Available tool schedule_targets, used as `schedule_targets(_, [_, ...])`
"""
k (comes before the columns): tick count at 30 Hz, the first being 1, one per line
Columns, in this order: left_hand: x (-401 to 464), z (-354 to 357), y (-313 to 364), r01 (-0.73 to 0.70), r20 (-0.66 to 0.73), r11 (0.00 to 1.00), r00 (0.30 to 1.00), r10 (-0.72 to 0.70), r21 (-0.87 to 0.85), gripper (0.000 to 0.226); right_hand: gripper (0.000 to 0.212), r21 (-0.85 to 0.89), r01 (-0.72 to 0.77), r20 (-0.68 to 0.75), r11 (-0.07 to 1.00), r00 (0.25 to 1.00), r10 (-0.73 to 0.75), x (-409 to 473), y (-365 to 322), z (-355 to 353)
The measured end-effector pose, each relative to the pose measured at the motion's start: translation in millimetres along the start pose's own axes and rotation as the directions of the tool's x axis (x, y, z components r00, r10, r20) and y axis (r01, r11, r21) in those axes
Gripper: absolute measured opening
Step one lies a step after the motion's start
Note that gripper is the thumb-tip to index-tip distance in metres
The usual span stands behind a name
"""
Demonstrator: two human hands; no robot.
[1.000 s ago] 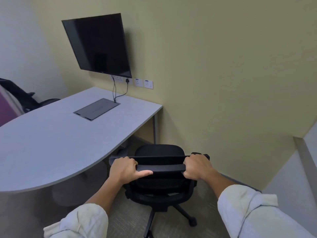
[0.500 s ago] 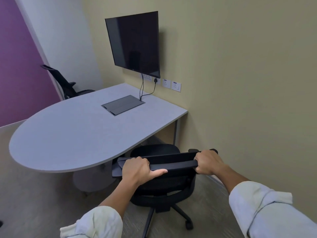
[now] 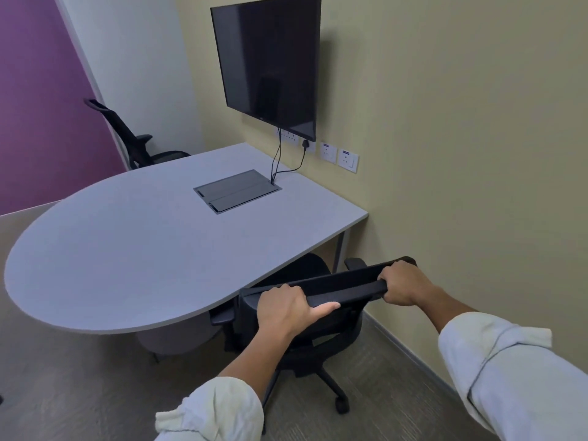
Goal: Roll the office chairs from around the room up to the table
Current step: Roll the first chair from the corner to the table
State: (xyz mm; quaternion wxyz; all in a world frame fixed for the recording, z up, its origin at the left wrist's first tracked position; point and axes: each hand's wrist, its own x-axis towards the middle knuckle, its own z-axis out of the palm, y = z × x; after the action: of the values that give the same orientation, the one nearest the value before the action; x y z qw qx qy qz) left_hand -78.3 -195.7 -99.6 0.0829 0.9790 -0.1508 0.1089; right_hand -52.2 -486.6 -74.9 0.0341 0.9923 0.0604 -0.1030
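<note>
Left hand [image 3: 283, 308]: wrapped tight around the top bar of the black chair [image 3: 321, 332]
Right hand [image 3: 402, 283]: gripping the same bar's other end
Chair: under both hands; seat tucked beneath the grey table [image 3: 136, 249] just ahead
Second chair [image 3: 133, 138]: far past the left hand, across the table

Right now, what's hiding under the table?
Under the table sit the black chair's seat and one armrest, a rounded grey base and a thin metal leg by the wall. The tabletop covers everything further in.
</note>
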Motion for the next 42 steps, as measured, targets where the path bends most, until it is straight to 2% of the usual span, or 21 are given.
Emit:
schedule_targets(6, [47,14,42,0.069,0.01,0.997,0.998,-0.07,0.026,0.095,0.017,-0.061,0.045,0.023,0.997,0.999,-0.044,61,54,-11])
schedule_targets(15, [111,30,82,0.205,0.02,0.978,0.978,-0.206,0.039,0.093,0.03,-0.099,0.198,-0.002,0.975,0.98,-0.2,144,111,-28])
schedule_targets(23, [154,38,94,0.295,0.052,0.954,0.953,-0.298,0.058,0.094,0.027,-0.143,0.301,-0.051,0.943,0.949,-0.31,192,134,-41])
schedule_targets(28, [173,46,95,0.333,0.039,0.939,0.941,-0.337,0.079,0.095,0.028,-0.098,0.365,-0.077,0.926,0.925,-0.373,216,141,-46])
schedule_targets(42, [202,58,107,0.387,0.022,0.918,0.92,-0.39,0.087,0.095,0.027,-0.117,0.37,-0.078,0.921,0.921,-0.38,260,163,-46])
